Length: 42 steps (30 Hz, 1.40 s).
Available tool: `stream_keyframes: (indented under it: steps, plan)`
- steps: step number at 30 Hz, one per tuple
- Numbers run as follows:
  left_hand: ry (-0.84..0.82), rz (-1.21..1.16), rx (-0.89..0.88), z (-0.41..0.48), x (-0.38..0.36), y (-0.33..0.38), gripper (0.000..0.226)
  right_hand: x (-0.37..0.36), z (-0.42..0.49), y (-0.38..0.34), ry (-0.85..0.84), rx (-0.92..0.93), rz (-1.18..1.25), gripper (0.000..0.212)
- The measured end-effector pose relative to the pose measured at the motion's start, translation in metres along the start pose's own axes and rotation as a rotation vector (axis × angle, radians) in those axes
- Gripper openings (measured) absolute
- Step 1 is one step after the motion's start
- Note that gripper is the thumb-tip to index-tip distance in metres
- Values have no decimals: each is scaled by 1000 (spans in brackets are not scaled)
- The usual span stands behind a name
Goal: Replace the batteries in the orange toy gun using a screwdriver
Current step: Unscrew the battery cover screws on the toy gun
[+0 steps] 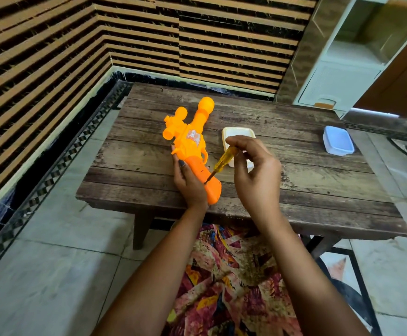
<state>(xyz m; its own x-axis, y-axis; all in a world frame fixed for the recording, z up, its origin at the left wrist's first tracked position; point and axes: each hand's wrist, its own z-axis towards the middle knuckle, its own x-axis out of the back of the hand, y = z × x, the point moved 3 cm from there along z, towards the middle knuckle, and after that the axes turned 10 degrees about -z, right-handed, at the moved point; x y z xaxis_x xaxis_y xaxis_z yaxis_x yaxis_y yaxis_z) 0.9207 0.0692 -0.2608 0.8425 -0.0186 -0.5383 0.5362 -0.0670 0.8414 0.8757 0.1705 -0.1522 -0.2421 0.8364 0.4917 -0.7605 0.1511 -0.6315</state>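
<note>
The orange toy gun (188, 139) lies on the wooden table (294, 180), barrel pointing away from me, grip toward the near edge. My left hand (188, 184) grips the gun's handle from the left side. My right hand (253, 170) pinches the top of a screwdriver (223, 160) with a clear yellow handle. The metal tip of the screwdriver sits on the darker orange grip of the gun, close to my left thumb.
A white open container (237, 134) stands just behind my right hand. A pale blue lidded box (338, 143) sits near the table's right edge. A slatted wall runs behind the table, tiled floor lies all around, and a white cabinet (338, 78) stands at the back right.
</note>
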Motion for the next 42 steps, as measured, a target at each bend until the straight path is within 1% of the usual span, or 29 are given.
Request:
stream_keyframes:
  steps: [2, 5, 8, 11, 14, 17, 21, 23, 26, 29, 33, 35, 38, 40, 42]
  plan:
    - [-6, 11, 2, 1, 1, -2, 42, -2, -1, -1, 10, -23, 11, 20]
    - [-4, 12, 4, 2, 2, -4, 42, -4, -1, 1, 31, -107, 103, 11]
    - [0, 14, -6, 3, 2, -5, 42, -3, -1, -2, 32, -90, 106, 15]
    - [0, 4, 2, 5, 3, -9, 42, -6, 1, -6, -29, -25, 80, 21]
    - [-1, 5, 18, 5, 4, -9, 44, -9, 1, -10, -44, 9, 42, 17]
    - [9, 21, 36, 5, 5, -10, 42, -10, 1, -11, -20, -21, 58, 8]
    - [-14, 16, 9, 6, 5, -11, 43, -9, 2, -6, -45, -122, 140, 19]
    - [-6, 6, 18, 6, 4, -10, 42, -8, 1, -5, -70, -110, 101, 16]
    - [-2, -5, 14, 5, 4, -11, 41, -8, 2, -2, -91, -83, 60, 19]
    - [-6, -27, -6, 6, 4, -11, 41, -7, 6, -1, -99, -130, 107, 18]
    - [6, -42, 5, 4, 2, -9, 42, -6, 10, -4, -115, -102, 105, 26]
    - [-3, -31, -4, 6, 4, -10, 41, -6, 9, -6, -139, -82, 73, 25]
    - [-13, -17, -20, 6, 3, -10, 42, -6, 6, -10, -129, -24, 16, 23]
    - [-28, -24, -37, 6, 2, -10, 43, -6, 6, -9, -121, -49, 25, 15]
    - [-29, -8, -36, 6, 3, -8, 48, -6, 7, -8, -104, -72, 45, 14]
